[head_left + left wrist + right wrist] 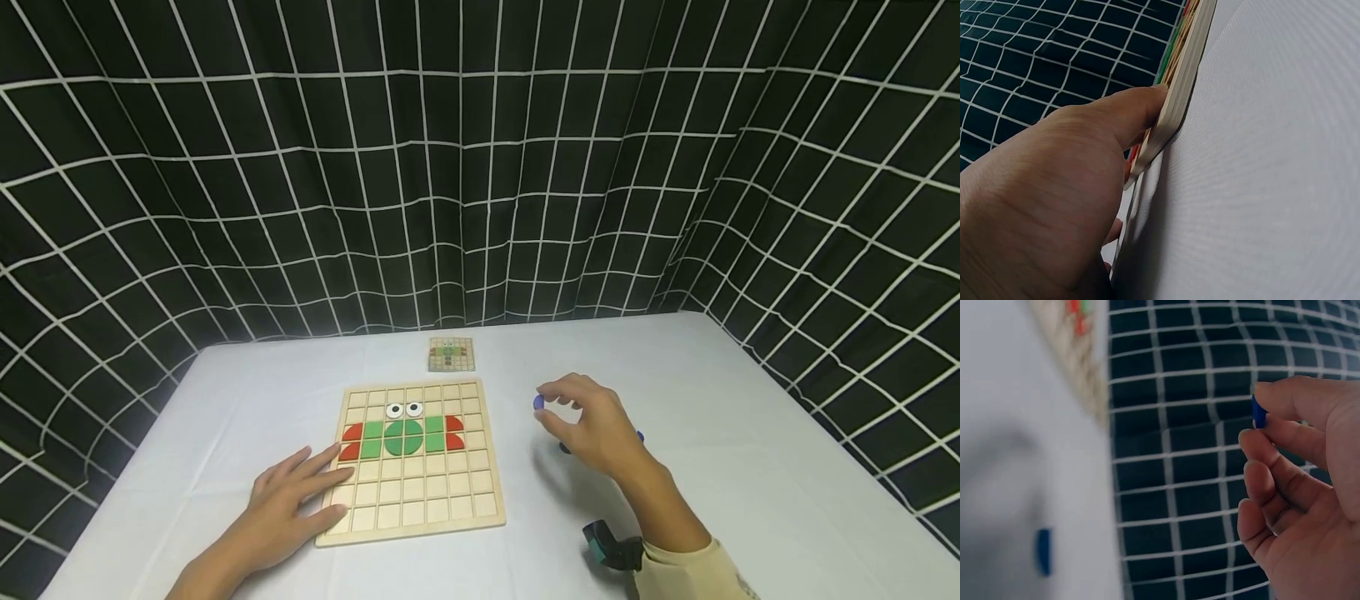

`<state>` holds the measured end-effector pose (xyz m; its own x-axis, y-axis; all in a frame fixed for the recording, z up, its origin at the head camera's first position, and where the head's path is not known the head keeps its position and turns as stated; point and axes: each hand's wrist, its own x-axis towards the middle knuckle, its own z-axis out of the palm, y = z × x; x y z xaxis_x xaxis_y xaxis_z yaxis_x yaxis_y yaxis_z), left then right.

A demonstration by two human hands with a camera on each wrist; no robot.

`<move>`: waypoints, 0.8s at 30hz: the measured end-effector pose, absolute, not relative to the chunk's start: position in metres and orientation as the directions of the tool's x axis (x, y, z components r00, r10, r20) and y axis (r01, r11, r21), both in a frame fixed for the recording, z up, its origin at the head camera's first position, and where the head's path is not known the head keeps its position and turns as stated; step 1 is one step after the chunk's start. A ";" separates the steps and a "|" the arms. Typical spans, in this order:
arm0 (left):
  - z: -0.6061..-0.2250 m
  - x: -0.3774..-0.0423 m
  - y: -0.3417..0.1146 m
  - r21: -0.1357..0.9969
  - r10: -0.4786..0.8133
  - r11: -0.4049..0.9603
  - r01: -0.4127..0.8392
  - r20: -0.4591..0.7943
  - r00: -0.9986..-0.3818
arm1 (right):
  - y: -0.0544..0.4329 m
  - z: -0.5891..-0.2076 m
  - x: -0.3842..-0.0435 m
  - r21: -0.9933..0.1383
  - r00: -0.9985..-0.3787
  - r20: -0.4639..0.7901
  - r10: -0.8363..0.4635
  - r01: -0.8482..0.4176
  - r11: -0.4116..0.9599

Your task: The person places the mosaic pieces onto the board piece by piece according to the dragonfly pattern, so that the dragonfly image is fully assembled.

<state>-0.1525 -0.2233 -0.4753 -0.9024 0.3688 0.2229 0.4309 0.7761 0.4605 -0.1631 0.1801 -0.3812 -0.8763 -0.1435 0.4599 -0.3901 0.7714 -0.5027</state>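
A square wooden grid board (416, 514) lies on the white table. Set in it are white-and-black eye pieces (394, 411), a dark green circle (403, 437) of quarter pieces, light green squares (371, 440) and red rounded pieces (454, 423). My left hand (288, 500) rests spread on the board's left edge; its thumb touches the rim in the left wrist view. To the right of the board, my right hand (600, 429) pinches a small blue puzzle piece (1259, 414) between thumb and forefinger, raised above the table. The other fingers curl loosely.
Behind the board lies a small pattern card (452, 365) with a similar design. Another blue piece (640, 436) and a dark piece (565, 447) are on the table, partly hidden by the right hand. A black curtain with white grid lines (465, 208) hangs behind the table.
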 end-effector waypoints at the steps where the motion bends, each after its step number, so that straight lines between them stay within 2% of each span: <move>1: -0.475 -0.152 -0.223 0.459 0.371 0.776 0.433 0.225 -0.901 | 0.178 -0.376 -0.161 -0.499 -0.870 0.470 -0.148 -0.400 0.768; 11: -0.473 -0.151 -0.222 0.459 0.364 0.783 0.420 0.210 -0.907 | 0.146 -0.338 -0.144 -0.487 -0.807 0.553 -0.206 -0.514 0.706; 19: -0.474 -0.151 -0.223 0.454 0.367 0.781 0.428 0.221 -0.904 | 0.119 -0.329 -0.140 -0.501 -0.756 0.600 -0.261 -0.610 0.614; 24: -0.473 -0.151 -0.223 0.458 0.369 0.778 0.431 0.223 -0.902 | 0.101 -0.331 -0.142 -0.528 -0.757 0.593 -0.275 -0.622 0.578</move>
